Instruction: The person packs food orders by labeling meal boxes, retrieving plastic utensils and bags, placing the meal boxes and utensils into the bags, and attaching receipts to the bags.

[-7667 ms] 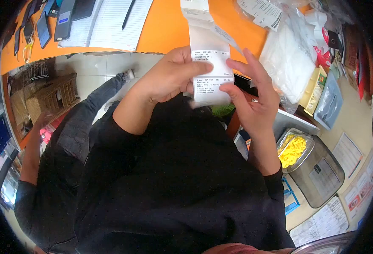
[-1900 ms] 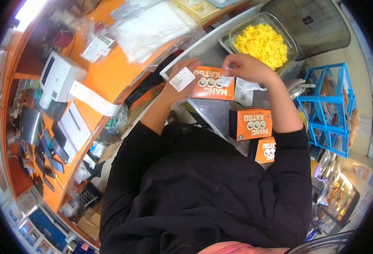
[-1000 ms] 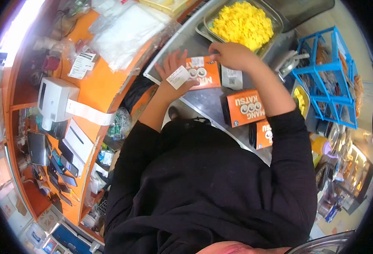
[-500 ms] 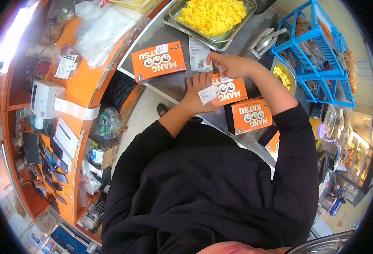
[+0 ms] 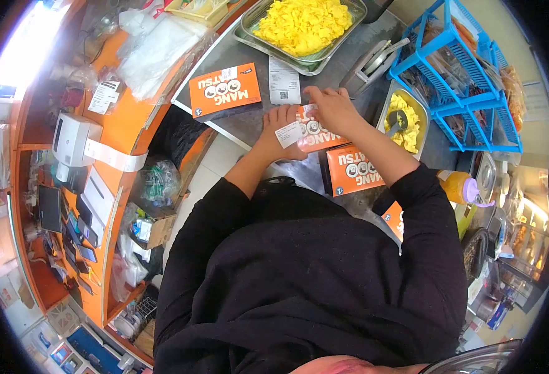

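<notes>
My left hand (image 5: pixel 276 134) lies against the left end of an orange takeaway box (image 5: pixel 324 139), fingers stretched out and thumb at the near side. A printed white sticker (image 5: pixel 289 134) is on the back of this hand. From the right, my right hand (image 5: pixel 338 113) reaches over the same box, its bent fingers around the far edge. My fingers cover part of the box's top. A second orange box (image 5: pixel 354 176) sits just nearer me, and another (image 5: pixel 224 91) stands farther left. Beyond my hands lies a printed receipt (image 5: pixel 284 87).
A metal tray of yellow food (image 5: pixel 351 31) stands at the back. To the right are a smaller tray of yellow pieces (image 5: pixel 425 106) with a dark scoop, blue baskets (image 5: pixel 449 75) and a sauce bottle (image 5: pixel 455 188). At left, an orange counter (image 5: pixel 115 159) bears a label printer (image 5: pixel 73 142).
My right hand has come down from pointing over the box onto its far edge, fingers now bent. My left hand stays at the box's left end. The view has shifted slightly.
</notes>
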`<state>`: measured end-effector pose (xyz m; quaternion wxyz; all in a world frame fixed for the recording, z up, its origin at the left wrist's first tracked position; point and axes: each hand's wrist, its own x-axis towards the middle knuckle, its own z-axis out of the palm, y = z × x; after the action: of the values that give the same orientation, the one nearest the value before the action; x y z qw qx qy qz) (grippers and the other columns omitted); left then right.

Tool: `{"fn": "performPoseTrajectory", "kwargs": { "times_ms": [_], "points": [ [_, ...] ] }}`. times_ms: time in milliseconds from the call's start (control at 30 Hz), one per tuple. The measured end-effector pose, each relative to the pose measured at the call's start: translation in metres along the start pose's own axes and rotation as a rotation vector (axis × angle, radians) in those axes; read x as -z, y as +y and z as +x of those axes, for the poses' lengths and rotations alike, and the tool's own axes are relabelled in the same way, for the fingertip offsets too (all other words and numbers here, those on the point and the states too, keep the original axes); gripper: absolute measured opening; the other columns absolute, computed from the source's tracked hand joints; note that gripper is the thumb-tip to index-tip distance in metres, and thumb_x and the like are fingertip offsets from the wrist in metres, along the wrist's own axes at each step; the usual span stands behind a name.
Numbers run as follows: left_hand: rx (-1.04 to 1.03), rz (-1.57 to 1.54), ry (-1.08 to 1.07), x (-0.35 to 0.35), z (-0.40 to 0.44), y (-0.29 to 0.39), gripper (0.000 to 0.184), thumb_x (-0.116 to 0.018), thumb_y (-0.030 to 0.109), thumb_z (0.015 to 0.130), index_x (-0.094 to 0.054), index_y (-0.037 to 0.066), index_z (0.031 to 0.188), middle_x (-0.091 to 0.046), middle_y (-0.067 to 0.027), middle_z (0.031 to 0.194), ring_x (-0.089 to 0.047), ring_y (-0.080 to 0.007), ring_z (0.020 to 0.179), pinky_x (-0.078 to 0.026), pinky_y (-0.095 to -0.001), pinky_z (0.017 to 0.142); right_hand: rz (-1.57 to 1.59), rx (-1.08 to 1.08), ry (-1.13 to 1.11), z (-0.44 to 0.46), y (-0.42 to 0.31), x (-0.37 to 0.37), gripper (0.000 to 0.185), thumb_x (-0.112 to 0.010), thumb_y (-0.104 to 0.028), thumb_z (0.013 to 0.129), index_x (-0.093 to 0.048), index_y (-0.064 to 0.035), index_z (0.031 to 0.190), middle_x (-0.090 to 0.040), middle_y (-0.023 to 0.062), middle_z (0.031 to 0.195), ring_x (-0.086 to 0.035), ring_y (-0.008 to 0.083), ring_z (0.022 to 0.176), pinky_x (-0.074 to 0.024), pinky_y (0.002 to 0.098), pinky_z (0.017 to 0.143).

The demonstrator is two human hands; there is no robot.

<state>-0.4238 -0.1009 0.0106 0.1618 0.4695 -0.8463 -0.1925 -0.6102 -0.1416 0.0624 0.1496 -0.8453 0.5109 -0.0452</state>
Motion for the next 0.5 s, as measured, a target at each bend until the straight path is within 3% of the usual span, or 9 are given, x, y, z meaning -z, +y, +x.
{"fn": "performPoseTrajectory", "kwargs": {
  "times_ms": [33, 133, 200, 233, 300, 433, 500],
  "points": [
    [0.003, -0.002, -0.007, 0.0, 0.0, -0.001, 0.11, -0.079, 0.04, 0.045, -0.028, 0.0, 0.133, -0.036, -0.0195, 0.127, -0.034, -0.0382, 0.118, -0.028, -0.0522, 0.1, 0.004, -0.042, -0.021, -0.003, 0.002, -0.004, 0.059, -0.069, -0.025, 0.078, -0.042, -0.0133, 0.129, -0.065, 0.0074, 0.097, -0.053, 0.028, 0.109, -0.034, 0.0437, 0.083],
    [0.054, 0.007, -0.025, 0.002, -0.001, 0.002, 0.113, -0.081, 0.049, 0.045, -0.029, 0.002, 0.133, -0.036, -0.0175, 0.128, -0.032, -0.0375, 0.122, -0.023, -0.0611, 0.098, -0.048, -0.02, 0.222, -0.012, -0.004, 0.004, 0.045, -0.065, -0.025, 0.083, -0.049, -0.015, 0.123, -0.061, 0.0052, 0.112, -0.052, 0.0265, 0.111, -0.0341, 0.0441, 0.09],
    [0.139, 0.02, -0.024, 0.004, 0.001, 0.011, 0.115, -0.081, 0.056, 0.047, -0.028, 0.003, 0.134, -0.034, -0.0171, 0.129, -0.028, -0.0376, 0.125, -0.019, -0.0677, 0.097, 0.274, 0.087, 0.254, -0.021, -0.014, 0.02, 0.037, -0.064, -0.027, 0.084, -0.054, -0.015, 0.117, -0.06, 0.0068, 0.114, -0.051, 0.0265, 0.114, -0.0339, 0.0443, 0.093],
    [0.071, 0.01, -0.002, 0.006, 0.003, 0.017, 0.115, -0.08, 0.058, 0.049, -0.027, 0.002, 0.135, -0.033, -0.0173, 0.13, -0.027, -0.0377, 0.126, -0.018, -0.0697, 0.096, 0.434, 0.137, 0.269, -0.029, -0.021, 0.028, 0.034, -0.064, -0.029, 0.084, -0.057, -0.015, 0.115, -0.059, 0.0076, 0.116, -0.05, 0.0266, 0.115, -0.0338, 0.0445, 0.094],
    [-0.07, -0.012, 0.038, 0.013, 0.006, 0.031, 0.116, -0.077, 0.061, 0.053, -0.025, 0.002, 0.137, -0.03, -0.0176, 0.133, -0.024, -0.0377, 0.128, -0.015, -0.0738, 0.094, 0.362, -0.077, 0.278, -0.049, -0.043, 0.046, 0.028, -0.065, -0.032, 0.084, -0.062, -0.0134, 0.105, -0.058, 0.0094, 0.117, -0.049, 0.0273, 0.116, -0.034, 0.0438, 0.096],
    [-0.097, -0.112, 0.204, 0.023, 0.017, 0.068, 0.115, -0.076, 0.06, 0.056, -0.022, 0.002, 0.139, -0.026, -0.0196, 0.14, -0.023, -0.0407, 0.131, -0.015, -0.0719, 0.097, 0.291, -0.412, 0.203, -0.08, -0.048, 0.061, 0.032, -0.067, -0.043, 0.078, -0.07, -0.0127, 0.087, -0.06, 0.0093, 0.113, -0.047, 0.03, 0.115, -0.036, 0.0472, 0.093],
    [-0.113, -0.137, 0.167, 0.017, 0.02, 0.077, 0.113, -0.076, 0.058, 0.057, -0.024, 0.0, 0.138, -0.028, -0.0203, 0.14, -0.025, -0.0402, 0.132, -0.014, -0.0711, 0.098, 0.518, -0.338, 0.347, -0.092, -0.035, 0.042, 0.025, -0.073, -0.036, 0.073, -0.07, -0.0116, 0.078, -0.063, 0.007, 0.102, -0.051, 0.0295, 0.107, -0.0386, 0.0421, 0.092]
  ]
}}
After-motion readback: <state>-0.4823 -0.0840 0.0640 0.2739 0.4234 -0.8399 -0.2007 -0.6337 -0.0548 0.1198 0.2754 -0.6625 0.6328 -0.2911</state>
